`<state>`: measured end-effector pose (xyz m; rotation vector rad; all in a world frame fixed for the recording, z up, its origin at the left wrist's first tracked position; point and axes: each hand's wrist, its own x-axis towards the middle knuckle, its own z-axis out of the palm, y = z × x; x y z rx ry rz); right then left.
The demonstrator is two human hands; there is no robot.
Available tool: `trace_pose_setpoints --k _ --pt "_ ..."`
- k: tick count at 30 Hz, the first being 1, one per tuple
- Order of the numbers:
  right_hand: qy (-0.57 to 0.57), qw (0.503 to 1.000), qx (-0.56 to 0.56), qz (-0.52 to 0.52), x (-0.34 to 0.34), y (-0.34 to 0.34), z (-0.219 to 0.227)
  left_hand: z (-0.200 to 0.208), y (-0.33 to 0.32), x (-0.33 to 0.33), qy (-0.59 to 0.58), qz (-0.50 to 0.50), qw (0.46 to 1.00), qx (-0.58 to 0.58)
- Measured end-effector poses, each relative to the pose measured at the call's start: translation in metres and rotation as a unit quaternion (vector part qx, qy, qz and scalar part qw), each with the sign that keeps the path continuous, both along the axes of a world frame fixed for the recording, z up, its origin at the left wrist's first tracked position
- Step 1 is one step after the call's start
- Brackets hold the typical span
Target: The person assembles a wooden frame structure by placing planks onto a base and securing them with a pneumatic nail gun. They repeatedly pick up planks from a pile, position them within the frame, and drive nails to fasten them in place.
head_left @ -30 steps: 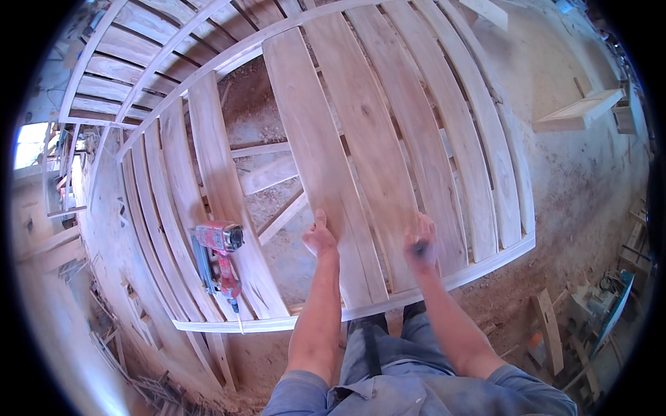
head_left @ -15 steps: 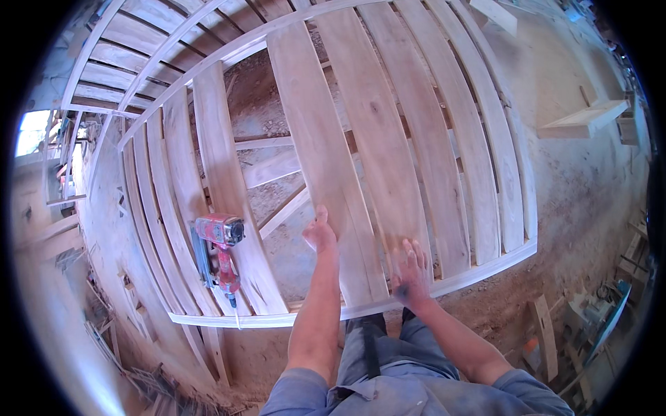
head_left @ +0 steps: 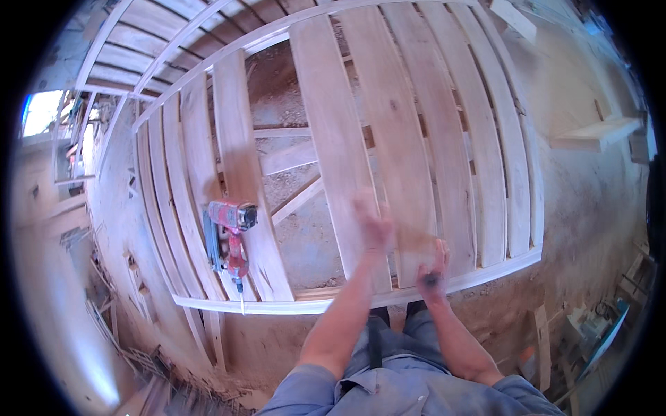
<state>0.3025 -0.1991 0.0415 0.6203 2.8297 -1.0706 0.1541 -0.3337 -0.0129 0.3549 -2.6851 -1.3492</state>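
Wide wooden slats (head_left: 333, 139) lie side by side across a pale wooden frame in front of me. My left hand (head_left: 374, 229) is over the gap between two wide slats, at the left edge of the second slat (head_left: 397, 139); its fingers are smeared by motion. At that slat's right edge, close to the frame's near rail (head_left: 458, 283), my right hand (head_left: 433, 269) has its fingers curled against the wood. A red nail gun (head_left: 234, 232) rests on narrower slats to the left, with a hose fitting at its lower end.
A wide opening between slats shows the dirt floor (head_left: 291, 253) and a diagonal brace (head_left: 300, 200). Another slatted frame (head_left: 128, 45) stands at the far left. Loose boards (head_left: 596, 135) lie at the right, with wood scraps (head_left: 543, 347) and a machine (head_left: 590, 329) at lower right.
My left hand has moved right from the first wide slat to the gap beside the second. My right hand has gone from lying spread on the second slat to curling at its right edge.
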Motion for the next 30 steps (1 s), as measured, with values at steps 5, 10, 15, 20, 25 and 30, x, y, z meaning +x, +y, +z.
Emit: trace_pose_setpoints --k 5,10,15,20,25,30 --pt "-0.107 0.983 -0.114 -0.101 0.011 0.01 0.003 0.052 0.066 0.027 -0.195 -0.083 0.976 -0.041" --pt "-0.091 0.991 -0.098 -0.019 0.034 0.015 0.002 0.024 0.06 0.007 -0.324 0.094 0.938 0.084" --pt "-0.078 0.993 0.005 0.086 0.042 0.01 0.021 0.019 0.063 0.01 -0.285 0.146 0.932 0.171" --pt "-0.09 0.993 -0.046 0.067 0.042 0.012 0.026 -0.005 0.065 0.016 -0.249 0.193 0.929 0.194" --pt "-0.091 0.992 -0.066 0.061 0.053 0.015 0.026 -0.02 0.066 0.026 -0.204 0.224 0.918 0.254" --pt "-0.068 0.994 -0.057 0.056 0.054 0.018 0.021 -0.015 0.069 0.019 -0.231 0.228 0.918 0.227"
